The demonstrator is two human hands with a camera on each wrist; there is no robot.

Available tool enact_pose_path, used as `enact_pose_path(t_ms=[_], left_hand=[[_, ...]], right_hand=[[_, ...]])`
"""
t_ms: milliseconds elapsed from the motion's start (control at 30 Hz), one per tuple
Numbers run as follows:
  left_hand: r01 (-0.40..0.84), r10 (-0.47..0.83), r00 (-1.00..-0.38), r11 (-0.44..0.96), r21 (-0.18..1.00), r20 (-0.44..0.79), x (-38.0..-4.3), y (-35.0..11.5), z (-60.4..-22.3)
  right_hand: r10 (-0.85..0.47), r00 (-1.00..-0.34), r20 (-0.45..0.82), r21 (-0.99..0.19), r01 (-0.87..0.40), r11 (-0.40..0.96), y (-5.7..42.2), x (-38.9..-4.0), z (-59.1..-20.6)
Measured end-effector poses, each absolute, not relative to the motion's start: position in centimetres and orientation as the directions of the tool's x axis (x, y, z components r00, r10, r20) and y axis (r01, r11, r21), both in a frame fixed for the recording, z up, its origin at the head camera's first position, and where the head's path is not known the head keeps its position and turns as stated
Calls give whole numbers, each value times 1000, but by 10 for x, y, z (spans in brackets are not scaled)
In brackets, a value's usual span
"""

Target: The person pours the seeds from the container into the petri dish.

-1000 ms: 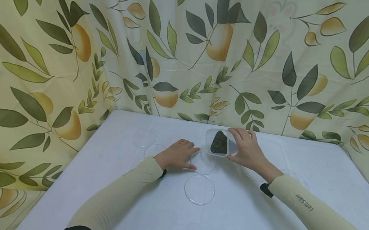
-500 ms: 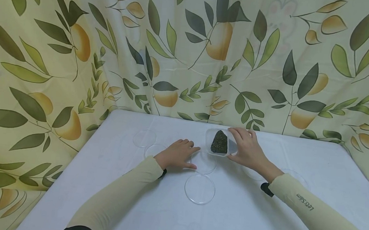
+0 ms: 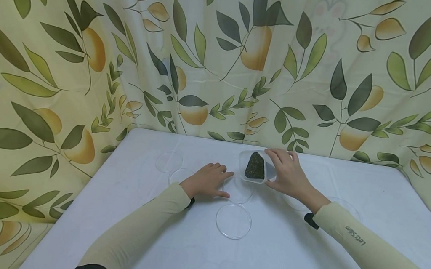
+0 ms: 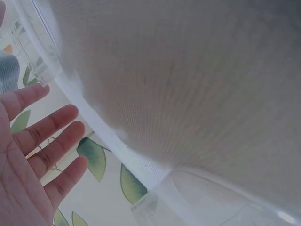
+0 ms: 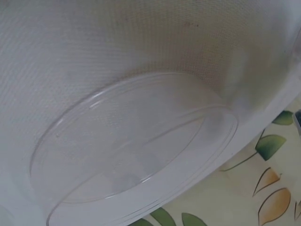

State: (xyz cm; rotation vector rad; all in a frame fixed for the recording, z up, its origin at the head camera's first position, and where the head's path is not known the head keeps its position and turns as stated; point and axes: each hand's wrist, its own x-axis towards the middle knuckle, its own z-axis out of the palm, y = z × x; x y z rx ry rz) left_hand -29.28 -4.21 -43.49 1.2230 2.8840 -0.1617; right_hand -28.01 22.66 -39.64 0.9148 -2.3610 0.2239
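Above a clear round dish point(image 3: 242, 195), my right hand point(image 3: 292, 176) grips a small clear plastic box point(image 3: 242, 164) by its right side. Dark, fine-grained material point(image 3: 255, 166) is heaped inside the tilted box; its exact kind is too small to tell. My left hand point(image 3: 206, 180) lies beside the same dish, thumb and fingers spread near its left rim. In the left wrist view, the fingers of the left hand point(image 4: 35, 155) are extended and hold nothing. The right wrist view has another clear dish point(image 5: 131, 146) on the cloth; the box is hidden there.
More clear round dishes stand around: one in front point(image 3: 233, 221), one at the back left point(image 3: 169, 162), and others partly behind the left hand and right arm. A white cloth point(image 3: 176, 249) covers the table. A leaf-patterned curtain point(image 3: 220, 67) hangs behind its far edge.
The box in my right hand has shifted very slightly left with its contents. My left hand and the dishes have stayed in place.
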Motion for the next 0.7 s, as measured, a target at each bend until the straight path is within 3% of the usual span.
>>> enact_pose_path(t_ms=[700], left_hand=[[720,721,-692,687,-99,-28,-291,-42,-435]], right_hand=[[-586,-550,595,90,-679,729,226,-280,-393]])
